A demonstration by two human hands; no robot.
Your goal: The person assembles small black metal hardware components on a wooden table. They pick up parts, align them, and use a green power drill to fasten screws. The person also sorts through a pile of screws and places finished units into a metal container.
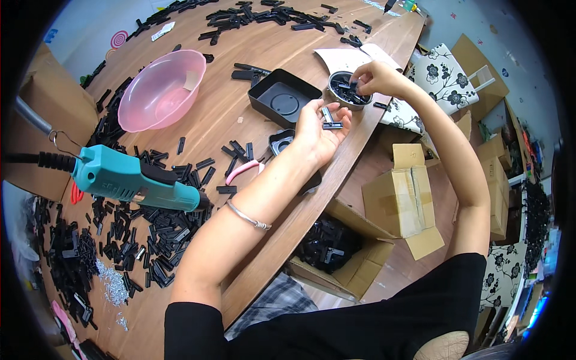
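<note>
My left hand [318, 135] is turned palm up over the table edge, its fingers curled around several small black plastic parts [332, 125] with silver metal strips. Just beyond it, my right hand [379, 80] reaches into a round metal bowl [358, 107] filled with similar small black pieces. The right fingertips are pinched together at a small black part, which they partly hide. A black rectangular tray [259, 102] stands beside the bowl, left of my hands. Below my left wrist lies a smaller dark tray [281, 142], mostly covered by the forearm.
A teal electric screwdriver [129, 180] hangs at the left over piles of black parts [162, 240] and silver screws [113, 283]. Pink-handled pliers [243, 170] lie by my forearm. A pink basin [161, 90] stands farther back. Open cardboard boxes [375, 264] sit below the table's right edge.
</note>
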